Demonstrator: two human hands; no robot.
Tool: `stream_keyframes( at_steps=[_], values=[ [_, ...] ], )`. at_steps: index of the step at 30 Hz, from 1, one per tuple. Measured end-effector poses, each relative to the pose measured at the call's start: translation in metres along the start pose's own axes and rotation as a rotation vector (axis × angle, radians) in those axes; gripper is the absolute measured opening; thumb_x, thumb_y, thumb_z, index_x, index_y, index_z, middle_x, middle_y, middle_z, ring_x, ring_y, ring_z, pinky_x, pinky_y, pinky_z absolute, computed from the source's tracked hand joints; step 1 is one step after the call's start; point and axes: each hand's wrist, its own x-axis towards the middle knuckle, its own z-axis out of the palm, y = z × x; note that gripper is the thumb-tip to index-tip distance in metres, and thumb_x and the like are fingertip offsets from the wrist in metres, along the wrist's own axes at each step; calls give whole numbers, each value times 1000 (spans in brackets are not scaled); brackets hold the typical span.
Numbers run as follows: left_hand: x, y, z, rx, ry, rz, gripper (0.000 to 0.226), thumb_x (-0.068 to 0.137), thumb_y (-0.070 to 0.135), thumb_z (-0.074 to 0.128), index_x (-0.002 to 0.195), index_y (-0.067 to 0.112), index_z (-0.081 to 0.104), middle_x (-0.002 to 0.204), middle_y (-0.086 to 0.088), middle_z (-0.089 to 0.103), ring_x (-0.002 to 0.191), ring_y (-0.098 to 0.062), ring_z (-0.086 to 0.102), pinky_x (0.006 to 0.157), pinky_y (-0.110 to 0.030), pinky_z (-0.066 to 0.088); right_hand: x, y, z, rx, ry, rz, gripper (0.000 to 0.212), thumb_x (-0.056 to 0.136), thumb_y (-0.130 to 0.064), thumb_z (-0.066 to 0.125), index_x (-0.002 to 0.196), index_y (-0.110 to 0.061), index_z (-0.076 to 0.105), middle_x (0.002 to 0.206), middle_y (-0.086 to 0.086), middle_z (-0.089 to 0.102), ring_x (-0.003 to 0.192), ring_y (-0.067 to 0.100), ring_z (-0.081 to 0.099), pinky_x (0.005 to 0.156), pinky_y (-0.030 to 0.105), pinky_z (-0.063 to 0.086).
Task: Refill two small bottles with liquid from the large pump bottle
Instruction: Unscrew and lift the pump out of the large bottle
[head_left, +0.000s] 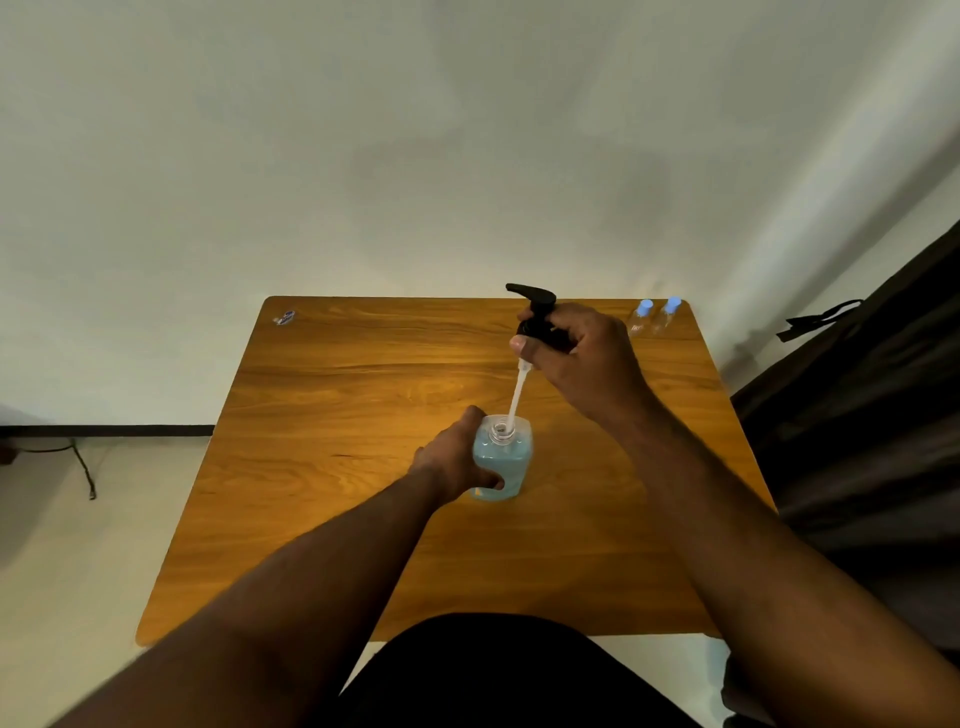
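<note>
Lifting the black pump head (537, 317) clear is the step in hand, judged from how things lie; the right hand (582, 358) pinches its collar while the dip tube (516, 397) reaches into the open neck, so draw it straight up and let it drip; the left hand (457, 457), fingers wrapped around, steadies the large pump bottle (503, 462) of blue liquid mid-table (337, 405). Two small blue-capped bottles (655, 316) stand at the far right corner, too small to tell their fill; the tube's lower end is blurred.
</note>
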Motion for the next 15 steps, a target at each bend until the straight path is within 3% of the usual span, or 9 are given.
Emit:
stream_keyframes(
  at_steps=[4,10,15],
  values=[
    [3,1,-3,-12,-9,26,75,57,22,89,113,32,40,108,6,61,100,-18,60,85,-42,55,-2,0,-1,-65,19,-61,26,83,-22,70,106,-10,68,98,5,70,90,11,65,77,21,54],
    [10,4,-21,-38,39,-3,73,56,16,89,109,28,41,104,2,63,96,-22,61,80,-43,56,4,-3,-2,-70,8,-89,25,83,-22,70,104,-8,70,98,5,71,90,11,66,78,24,55],
    [15,5,-35,-38,32,-28,76,59,8,88,119,18,42,102,3,58,91,-20,57,50,-24,44,8,-8,4,-58,34,-116,28,85,-20,68,110,-7,66,101,5,70,95,10,63,76,7,47]
  ],
)
